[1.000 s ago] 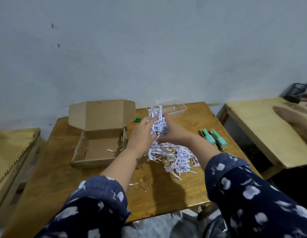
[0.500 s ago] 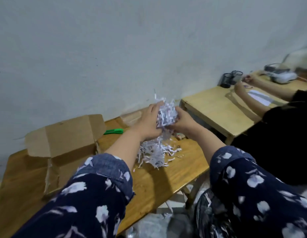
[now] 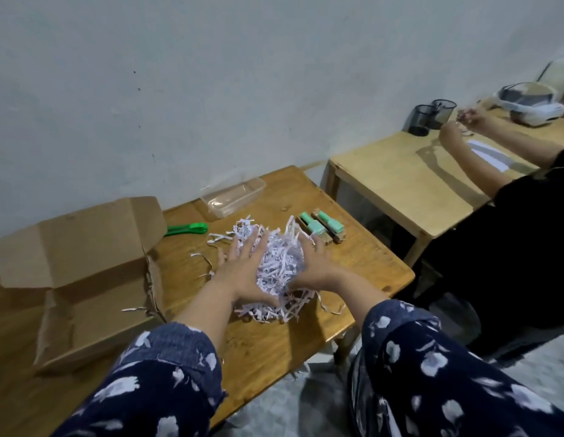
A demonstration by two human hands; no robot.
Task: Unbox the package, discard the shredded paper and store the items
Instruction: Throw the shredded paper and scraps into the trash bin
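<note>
A heap of white shredded paper (image 3: 279,266) lies on the wooden table (image 3: 268,342). My left hand (image 3: 243,272) presses against its left side with fingers spread. My right hand (image 3: 315,266) cups its right side, so the heap sits between both palms. The open cardboard box (image 3: 85,279) stands at the left, flap up, with a few paper strips inside. Two mint-green and wood items (image 3: 321,227) lie side by side just beyond my right hand. A clear plastic container (image 3: 233,197) rests near the wall.
A green cutter (image 3: 187,229) lies behind the box flap. Loose strips scatter around the heap. To the right stands a second wooden table (image 3: 400,171) where another person's arms (image 3: 482,152) work, with two black mesh cups (image 3: 432,116) and a white device (image 3: 532,105).
My hands have come down from holding a clump of paper in the air to pressing around the heap on the table. The view has swung back toward the table.
</note>
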